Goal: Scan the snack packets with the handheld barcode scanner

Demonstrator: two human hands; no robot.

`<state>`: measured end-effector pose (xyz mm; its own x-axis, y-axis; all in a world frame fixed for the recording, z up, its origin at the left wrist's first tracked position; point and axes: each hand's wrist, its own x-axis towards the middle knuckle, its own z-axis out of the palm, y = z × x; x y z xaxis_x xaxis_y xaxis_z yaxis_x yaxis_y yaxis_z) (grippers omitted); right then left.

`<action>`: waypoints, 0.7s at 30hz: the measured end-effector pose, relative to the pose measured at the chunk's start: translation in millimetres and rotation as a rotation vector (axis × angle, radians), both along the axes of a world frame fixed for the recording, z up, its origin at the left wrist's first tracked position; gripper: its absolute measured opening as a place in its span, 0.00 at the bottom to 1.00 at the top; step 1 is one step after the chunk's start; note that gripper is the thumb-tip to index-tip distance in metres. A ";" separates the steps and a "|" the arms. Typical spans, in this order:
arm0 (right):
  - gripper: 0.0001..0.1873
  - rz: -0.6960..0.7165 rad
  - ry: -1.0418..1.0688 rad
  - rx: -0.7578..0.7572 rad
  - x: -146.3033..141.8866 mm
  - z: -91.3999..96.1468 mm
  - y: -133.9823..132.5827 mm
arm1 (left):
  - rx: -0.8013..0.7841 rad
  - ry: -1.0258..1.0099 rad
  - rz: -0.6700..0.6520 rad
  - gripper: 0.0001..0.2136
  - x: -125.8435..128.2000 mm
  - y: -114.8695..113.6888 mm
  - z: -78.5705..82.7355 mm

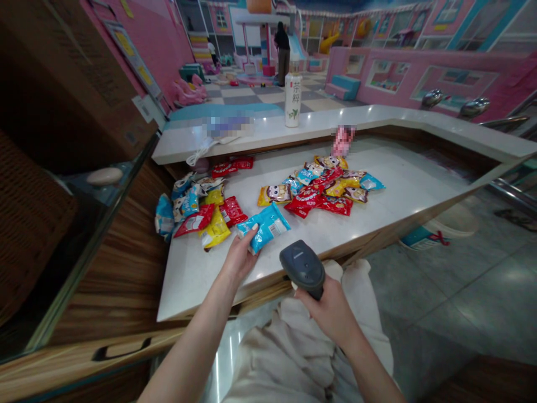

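Observation:
My left hand (243, 252) grips the lower left end of a blue snack packet (265, 226), its thumb on top and a barcode facing up. In my right hand (329, 305) is a dark grey handheld barcode scanner (302, 265), its head tilted toward the packet but apart from it. Left of the packet lies a heap of snack packets (187, 204) in blue, red and yellow. To the right is a second pile of packets (312, 193), with a yellow one (274, 195) at its near left.
The white desk (188, 291) has a raised ledge (260, 130) behind it, bearing a white bottle (292, 98) and a cable (205, 151). A cardboard box (96, 73) stands at left. Beyond the ledge, a person (282, 53) stands in a play area. An open drawer (126, 350) lies below.

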<state>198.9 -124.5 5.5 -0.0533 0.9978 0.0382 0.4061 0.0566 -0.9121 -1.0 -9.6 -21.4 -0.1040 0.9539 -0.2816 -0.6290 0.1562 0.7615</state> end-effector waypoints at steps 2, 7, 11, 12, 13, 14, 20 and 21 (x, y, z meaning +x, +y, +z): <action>0.06 -0.012 0.002 0.009 1.8 -0.1 0.3 | 0.069 0.036 -0.001 0.15 2.8 3.0 2.8; 0.05 -0.022 0.009 -0.002 6.8 -0.4 0.4 | 0.342 0.400 0.038 0.20 13.2 37.4 21.4; 0.06 -0.034 0.030 -0.038 8.6 -0.8 -0.7 | 0.596 0.919 0.043 0.20 29.8 89.0 36.0; 0.06 -0.038 0.036 -0.042 9.0 -0.9 -0.8 | 0.642 1.037 0.025 0.21 35.7 102.6 37.5; 0.06 -0.043 0.039 -0.045 9.5 -1.0 -0.8 | 0.677 1.138 -0.002 0.23 41.9 115.5 37.9; 0.06 -0.048 0.041 -0.046 10.1 -1.4 -0.7 | 0.699 1.219 -0.038 0.24 48.4 127.2 37.4; 0.08 -0.060 0.021 -0.060 15.5 -9.0 1.9 | 0.787 1.442 -0.438 0.40 74.3 156.8 26.5; 0.08 -0.063 0.018 -0.063 16.1 -10.6 2.3 | 0.799 1.454 -0.453 0.40 73.7 156.6 24.9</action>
<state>214.9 -122.1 -5.0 0.0098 0.9997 -0.0245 0.3909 -0.0264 -0.9201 72.6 147.0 3.6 0.4726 0.8230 0.3151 0.5781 -0.5594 0.5941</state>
